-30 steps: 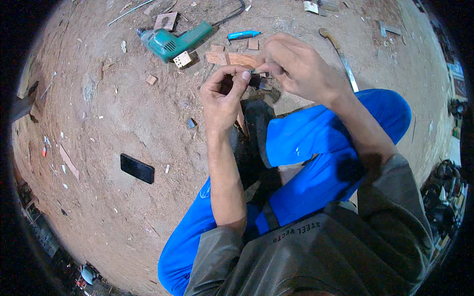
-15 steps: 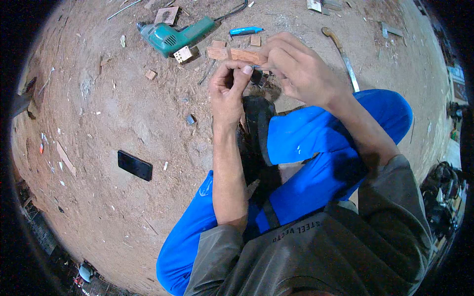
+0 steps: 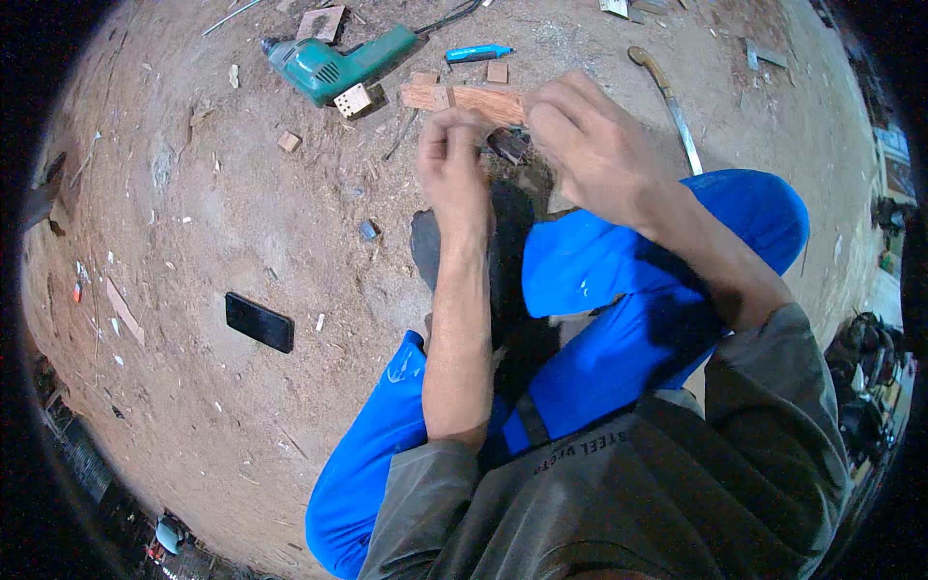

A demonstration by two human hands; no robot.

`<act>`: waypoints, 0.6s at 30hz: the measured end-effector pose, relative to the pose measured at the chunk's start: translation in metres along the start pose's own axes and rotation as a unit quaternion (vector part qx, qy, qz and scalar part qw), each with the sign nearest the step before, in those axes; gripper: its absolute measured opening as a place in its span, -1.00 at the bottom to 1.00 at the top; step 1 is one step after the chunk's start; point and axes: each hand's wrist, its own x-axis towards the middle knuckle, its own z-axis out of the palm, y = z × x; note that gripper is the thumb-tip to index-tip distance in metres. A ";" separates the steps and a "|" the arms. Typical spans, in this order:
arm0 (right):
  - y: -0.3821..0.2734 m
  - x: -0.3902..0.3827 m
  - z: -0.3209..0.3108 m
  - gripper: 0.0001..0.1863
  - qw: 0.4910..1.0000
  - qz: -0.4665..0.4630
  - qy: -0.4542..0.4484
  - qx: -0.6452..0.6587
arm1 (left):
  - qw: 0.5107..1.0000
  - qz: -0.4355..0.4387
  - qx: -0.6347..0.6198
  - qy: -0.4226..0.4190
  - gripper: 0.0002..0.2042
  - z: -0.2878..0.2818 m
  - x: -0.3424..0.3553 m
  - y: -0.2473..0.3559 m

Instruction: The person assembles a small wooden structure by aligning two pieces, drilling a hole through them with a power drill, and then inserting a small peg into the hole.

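Just below a reddish wooden strip (image 3: 493, 104) on the ground, my left hand (image 3: 456, 184) is curled, its fingers slightly smeared by motion. My right hand (image 3: 599, 155) is closed too, near the strip's right end, with its fingers bent inward. Whatever either hand pinches is too small or hidden to make out. In the gap between the hands, a small dark blocky object (image 3: 507, 145) shows beyond my dark shoe (image 3: 510, 222). Little wooden blocks (image 3: 497, 72) lie next to the strip.
A green power drill (image 3: 333, 70) lies far left, touching a pale block with holes (image 3: 353, 101). Beyond the strip is a blue pen-like tool (image 3: 478, 54). A wood-handled blade (image 3: 667, 92) lies far right, a black phone (image 3: 259, 322) at left. Wood scraps and shavings litter the ground.
My hands have drawn apart: the left has shifted a little right and toward me, the right slightly right. The dark object between them shows more fully now.
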 end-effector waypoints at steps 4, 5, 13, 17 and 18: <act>-0.005 -0.009 -0.009 -0.65 0.997 0.080 0.017 -0.007 | 0.998 -0.012 0.052 0.040 -0.88 -0.040 0.014 -0.003; -0.005 -0.004 0.000 -0.71 0.993 0.105 0.044 0.043 | 0.996 0.026 0.085 -0.015 -0.89 -0.024 0.004 -0.001; 0.011 -0.025 0.011 -0.74 0.975 0.156 0.082 0.134 | 0.944 0.210 0.220 -0.124 -0.82 0.004 -0.010 -0.004; 0.018 -0.032 0.015 -0.73 0.971 0.127 0.123 0.162 | 0.923 0.262 0.253 -0.127 -0.81 0.012 -0.013 -0.008; 0.019 -0.033 0.016 -0.73 0.967 0.127 0.120 0.186 | 0.923 0.260 0.252 -0.127 -0.81 0.013 -0.012 -0.007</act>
